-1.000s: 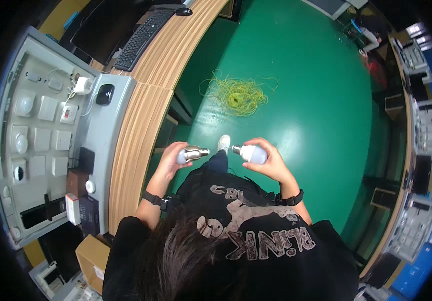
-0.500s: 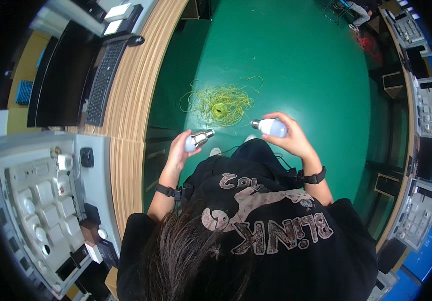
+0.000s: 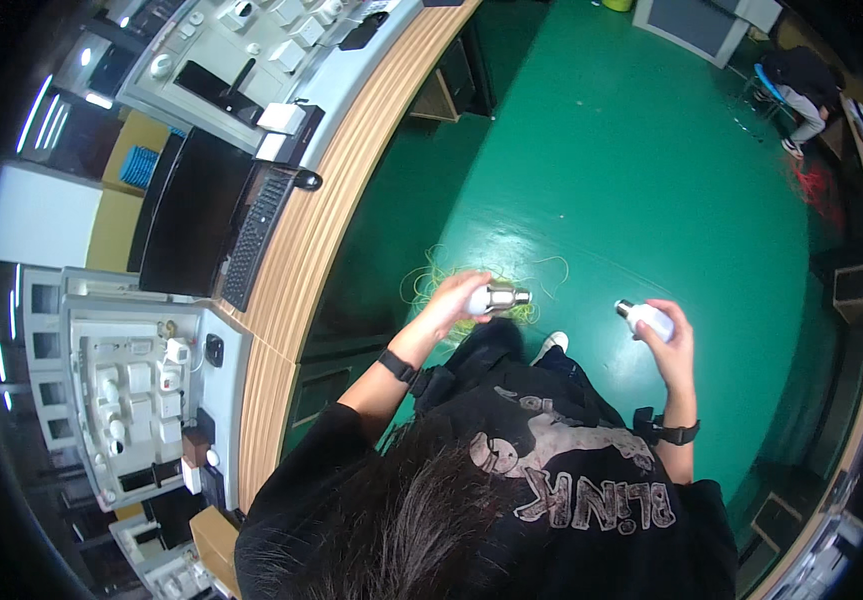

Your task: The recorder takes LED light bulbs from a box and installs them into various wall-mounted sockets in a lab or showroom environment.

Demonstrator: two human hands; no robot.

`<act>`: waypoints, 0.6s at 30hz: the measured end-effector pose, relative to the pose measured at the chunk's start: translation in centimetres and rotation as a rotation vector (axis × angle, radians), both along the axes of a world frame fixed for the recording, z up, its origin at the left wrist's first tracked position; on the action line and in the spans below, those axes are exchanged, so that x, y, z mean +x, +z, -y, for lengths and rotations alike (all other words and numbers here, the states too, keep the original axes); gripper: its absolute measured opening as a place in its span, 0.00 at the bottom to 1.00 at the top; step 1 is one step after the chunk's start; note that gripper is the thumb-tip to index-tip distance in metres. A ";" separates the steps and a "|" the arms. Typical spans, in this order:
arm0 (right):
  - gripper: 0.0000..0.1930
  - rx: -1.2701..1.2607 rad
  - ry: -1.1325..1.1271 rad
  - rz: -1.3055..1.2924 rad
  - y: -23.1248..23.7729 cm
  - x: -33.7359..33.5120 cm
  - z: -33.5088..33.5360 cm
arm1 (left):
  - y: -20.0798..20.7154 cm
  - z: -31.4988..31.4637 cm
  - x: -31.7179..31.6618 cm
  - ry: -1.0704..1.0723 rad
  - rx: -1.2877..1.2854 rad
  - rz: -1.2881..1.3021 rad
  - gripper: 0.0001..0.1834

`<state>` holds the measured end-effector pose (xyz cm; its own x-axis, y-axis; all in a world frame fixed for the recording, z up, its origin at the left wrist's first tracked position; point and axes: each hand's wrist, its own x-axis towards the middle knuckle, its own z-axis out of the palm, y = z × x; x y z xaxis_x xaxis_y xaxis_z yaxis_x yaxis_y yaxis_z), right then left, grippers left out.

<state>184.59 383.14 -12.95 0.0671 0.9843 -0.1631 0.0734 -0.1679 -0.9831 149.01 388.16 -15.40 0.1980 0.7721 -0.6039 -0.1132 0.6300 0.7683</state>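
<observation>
Grip: left hand (image 3: 453,302) clasps silver bulb (image 3: 500,297), right hand (image 3: 678,346) white bulb (image 3: 652,321), well apart, axes roughly sideways, bases (image 3: 522,297) inward.

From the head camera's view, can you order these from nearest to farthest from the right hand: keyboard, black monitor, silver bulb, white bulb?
1. White bulb: held in the right hand.
2. Silver bulb: to the left, in the left hand.
3. Keyboard: farther left, on the desk.
4. Black monitor: left, beyond the keyboard.
</observation>
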 end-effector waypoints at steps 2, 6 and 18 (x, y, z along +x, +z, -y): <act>0.15 0.007 0.006 0.018 0.6 1.7 -2.2 | 1.1 -1.6 0.9 0.058 0.001 0.064 0.20; 0.15 0.006 0.008 -0.044 0.3 3.6 -6.6 | 0.0 -2.3 2.0 0.194 -0.109 0.113 0.19; 0.15 -0.021 0.104 -0.073 0.3 4.3 -19.0 | -2.4 -12.5 4.5 0.382 -0.151 0.186 0.19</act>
